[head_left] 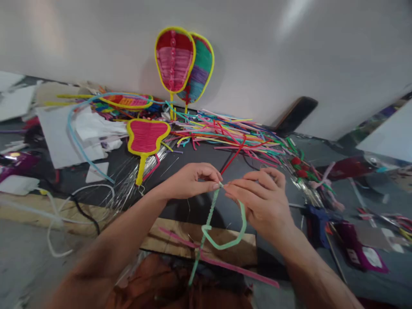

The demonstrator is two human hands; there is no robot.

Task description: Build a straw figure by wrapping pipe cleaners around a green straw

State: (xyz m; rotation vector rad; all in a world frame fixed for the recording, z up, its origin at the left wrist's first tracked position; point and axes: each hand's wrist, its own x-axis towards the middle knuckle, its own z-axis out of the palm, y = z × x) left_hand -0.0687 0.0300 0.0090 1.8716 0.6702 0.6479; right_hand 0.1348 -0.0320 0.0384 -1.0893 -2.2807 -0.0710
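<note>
Between my hands is a light green pipe cleaner point(225, 246), bent into a loop with a twisted straight stem. My left hand point(196, 181) pinches it near the top of the stem, thumb against forefinger. Close beside, my right hand point(262, 195) grips the same pipe cleaner where the loop comes back up to the stem. The stem hangs down toward my lap. Lower down, a pink pipe cleaner point(238, 269) crosses the green stem; whether it is joined there I cannot tell. A red pipe cleaner point(234, 158) lies just beyond my fingertips.
Two fan shapes point(175, 60) with yellow rims lean on the wall. A pink fan shape point(148, 136) lies left of centre. Many loose pipe cleaners point(225, 131) are heaped at the back. On the right are a blue glue gun point(317, 225) and a purple packet point(363, 249); a white cable point(53, 214) trails left.
</note>
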